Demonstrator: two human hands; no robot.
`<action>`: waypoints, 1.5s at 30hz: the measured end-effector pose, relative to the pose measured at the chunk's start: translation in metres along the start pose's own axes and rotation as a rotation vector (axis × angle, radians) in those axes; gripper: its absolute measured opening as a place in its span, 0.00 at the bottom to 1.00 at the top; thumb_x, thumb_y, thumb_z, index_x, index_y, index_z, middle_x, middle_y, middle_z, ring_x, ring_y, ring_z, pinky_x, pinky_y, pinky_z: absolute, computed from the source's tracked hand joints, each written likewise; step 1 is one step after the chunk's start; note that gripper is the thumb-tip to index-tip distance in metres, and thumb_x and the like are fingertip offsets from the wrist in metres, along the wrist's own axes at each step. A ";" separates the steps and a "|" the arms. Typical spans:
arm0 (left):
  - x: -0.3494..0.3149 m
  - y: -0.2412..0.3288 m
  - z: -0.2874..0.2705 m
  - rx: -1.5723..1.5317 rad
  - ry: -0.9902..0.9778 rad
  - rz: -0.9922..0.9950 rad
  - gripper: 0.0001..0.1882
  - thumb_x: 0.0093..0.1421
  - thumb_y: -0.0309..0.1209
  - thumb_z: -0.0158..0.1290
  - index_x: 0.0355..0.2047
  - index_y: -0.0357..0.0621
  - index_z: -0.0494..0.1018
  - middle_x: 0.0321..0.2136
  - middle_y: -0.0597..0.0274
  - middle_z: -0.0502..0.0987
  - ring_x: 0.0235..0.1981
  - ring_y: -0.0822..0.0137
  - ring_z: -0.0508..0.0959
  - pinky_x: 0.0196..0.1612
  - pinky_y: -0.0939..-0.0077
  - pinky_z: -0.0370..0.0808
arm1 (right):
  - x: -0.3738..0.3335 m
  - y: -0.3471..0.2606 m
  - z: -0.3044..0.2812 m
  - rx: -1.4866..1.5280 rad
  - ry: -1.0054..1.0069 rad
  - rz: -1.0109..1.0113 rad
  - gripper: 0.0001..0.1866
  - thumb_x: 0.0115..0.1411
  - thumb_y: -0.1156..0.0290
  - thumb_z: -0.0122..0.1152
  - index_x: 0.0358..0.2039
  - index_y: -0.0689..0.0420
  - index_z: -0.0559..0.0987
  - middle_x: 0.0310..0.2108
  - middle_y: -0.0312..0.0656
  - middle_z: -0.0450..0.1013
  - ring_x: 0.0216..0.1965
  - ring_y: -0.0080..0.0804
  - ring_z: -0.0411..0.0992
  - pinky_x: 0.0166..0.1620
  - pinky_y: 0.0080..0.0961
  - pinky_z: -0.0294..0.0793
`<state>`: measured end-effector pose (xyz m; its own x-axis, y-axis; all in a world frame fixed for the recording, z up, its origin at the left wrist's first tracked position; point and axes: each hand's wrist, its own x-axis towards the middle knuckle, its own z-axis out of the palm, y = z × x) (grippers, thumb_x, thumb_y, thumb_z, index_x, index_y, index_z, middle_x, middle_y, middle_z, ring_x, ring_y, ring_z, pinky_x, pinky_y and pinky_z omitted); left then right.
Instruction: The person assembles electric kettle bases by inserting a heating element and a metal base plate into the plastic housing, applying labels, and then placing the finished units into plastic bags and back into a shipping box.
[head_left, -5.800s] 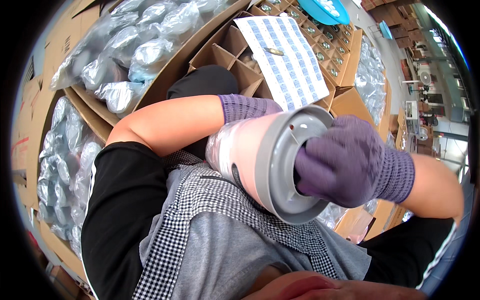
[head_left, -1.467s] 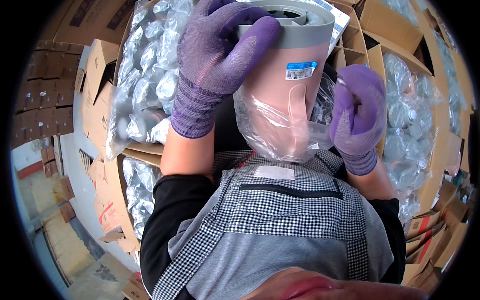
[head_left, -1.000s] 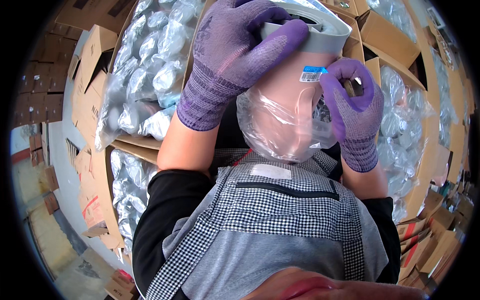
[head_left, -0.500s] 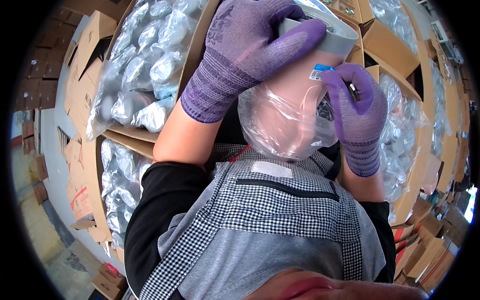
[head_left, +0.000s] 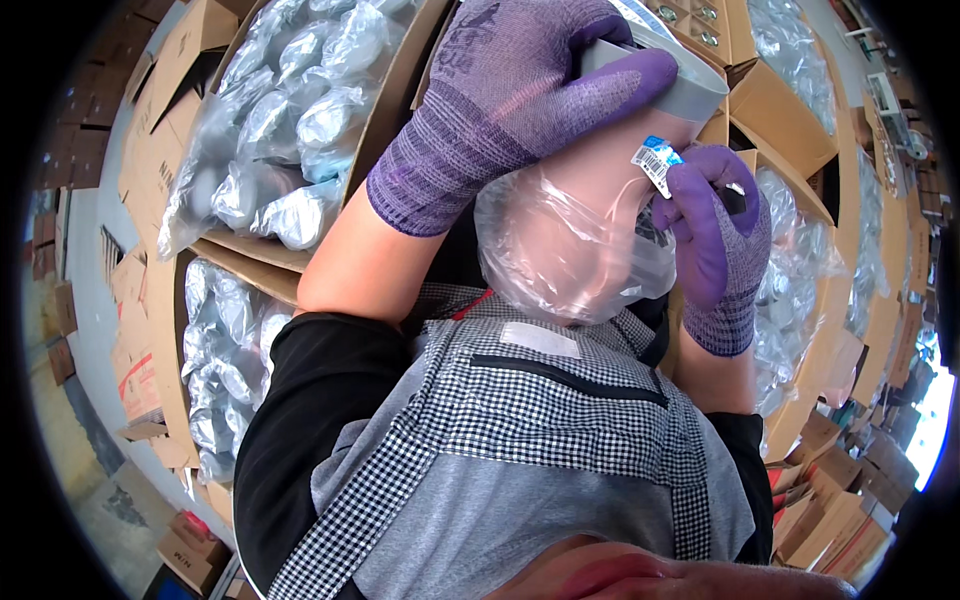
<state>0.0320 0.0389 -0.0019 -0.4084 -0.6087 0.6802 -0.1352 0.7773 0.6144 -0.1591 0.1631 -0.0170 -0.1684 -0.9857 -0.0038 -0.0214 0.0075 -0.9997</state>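
Note:
A pink jug [head_left: 600, 180] with a pale grey rim and a handle on its side is held tilted before my chest. A clear plastic bag [head_left: 520, 230] wraps its lower part. My left hand [head_left: 545, 75], in a purple knit glove, grips the jug at its grey top, the thumb lying along the rim. My right hand [head_left: 715, 220], gloved alike, is closed beside the handle. Its thumb and finger pinch a small blue and white barcode label [head_left: 655, 165], which stands out from the jug's side. Whether the label still touches the jug cannot be told.
On the left, open cartons [head_left: 385, 110] hold several items in clear plastic bags [head_left: 270, 130]. More open cartons [head_left: 785, 115] with bagged things stand on the right. At the top, a divided box [head_left: 700, 25] holds small shiny pieces. Flattened cardboard [head_left: 150, 300] lies at far left.
The label, upright against the jug before, is now tilted and turned in my right fingers. My right hand has shifted slightly down. My left hand still holds the jug, moved slightly right.

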 end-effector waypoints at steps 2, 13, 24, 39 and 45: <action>0.000 0.000 0.000 0.007 0.002 0.003 0.16 0.55 0.41 0.63 0.32 0.39 0.80 0.32 0.49 0.76 0.35 0.51 0.79 0.39 0.60 0.76 | 0.000 -0.001 0.000 0.032 -0.010 0.020 0.05 0.62 0.73 0.65 0.32 0.61 0.78 0.26 0.34 0.72 0.24 0.17 0.68 0.30 0.18 0.66; 0.000 0.006 -0.001 0.027 -0.001 -0.025 0.16 0.55 0.40 0.63 0.33 0.39 0.81 0.32 0.51 0.77 0.33 0.54 0.78 0.37 0.63 0.74 | 0.016 0.003 -0.039 0.624 -0.261 0.020 0.11 0.73 0.67 0.49 0.33 0.58 0.72 0.24 0.35 0.65 0.19 0.20 0.59 0.28 0.24 0.67; 0.001 0.003 0.005 0.036 0.006 0.003 0.15 0.55 0.40 0.64 0.33 0.39 0.80 0.32 0.50 0.77 0.33 0.53 0.78 0.37 0.63 0.75 | 0.001 -0.011 0.005 -0.380 -0.030 -0.279 0.06 0.61 0.73 0.67 0.32 0.63 0.81 0.26 0.35 0.73 0.26 0.18 0.68 0.30 0.18 0.67; -0.003 0.002 -0.004 0.066 0.033 0.045 0.17 0.55 0.42 0.63 0.32 0.39 0.80 0.34 0.48 0.76 0.37 0.49 0.78 0.41 0.59 0.75 | -0.003 -0.013 -0.008 0.183 -0.176 -0.018 0.04 0.64 0.76 0.60 0.37 0.63 0.79 0.27 0.37 0.71 0.25 0.22 0.68 0.31 0.22 0.70; -0.003 -0.001 -0.002 0.085 0.027 0.036 0.17 0.55 0.42 0.62 0.33 0.39 0.80 0.33 0.49 0.76 0.37 0.49 0.77 0.42 0.58 0.75 | 0.004 -0.011 0.015 -0.470 0.041 -0.176 0.06 0.61 0.74 0.68 0.32 0.62 0.80 0.30 0.34 0.74 0.28 0.15 0.68 0.28 0.17 0.66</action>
<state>0.0354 0.0396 -0.0036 -0.3901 -0.5830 0.7127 -0.1970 0.8089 0.5539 -0.1444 0.1567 -0.0068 -0.1605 -0.9716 0.1738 -0.4931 -0.0735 -0.8668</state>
